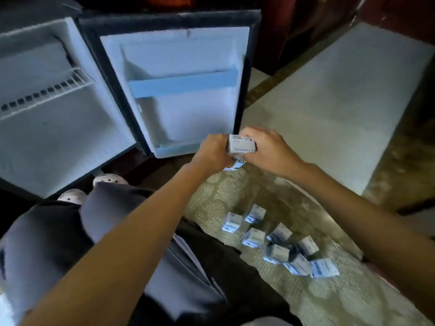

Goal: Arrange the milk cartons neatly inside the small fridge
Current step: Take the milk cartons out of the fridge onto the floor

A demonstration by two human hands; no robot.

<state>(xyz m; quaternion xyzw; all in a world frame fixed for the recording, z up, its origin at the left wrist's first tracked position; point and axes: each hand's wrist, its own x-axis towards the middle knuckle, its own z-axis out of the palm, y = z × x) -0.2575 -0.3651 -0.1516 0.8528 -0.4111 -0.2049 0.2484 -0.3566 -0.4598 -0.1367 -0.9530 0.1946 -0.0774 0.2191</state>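
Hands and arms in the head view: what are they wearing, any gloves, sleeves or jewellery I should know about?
Both hands, left and right, are bare, with no gloves. No rings, watch or bracelet show in this slightly blurred view. The forearms are uncovered all the way to the frame edge, so no sleeves appear.

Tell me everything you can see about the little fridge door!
The fridge door is swung wide open, its inside facing the camera. A dark frame runs round a white liner that looks like plastic. Across the middle sits a light blue shelf rail, and a second blue rail lies at the bottom. Both shelves look empty. The door joins the fridge body on its left edge. In front of its lower right corner, two hands hold milk cartons, apparently not touching the door.
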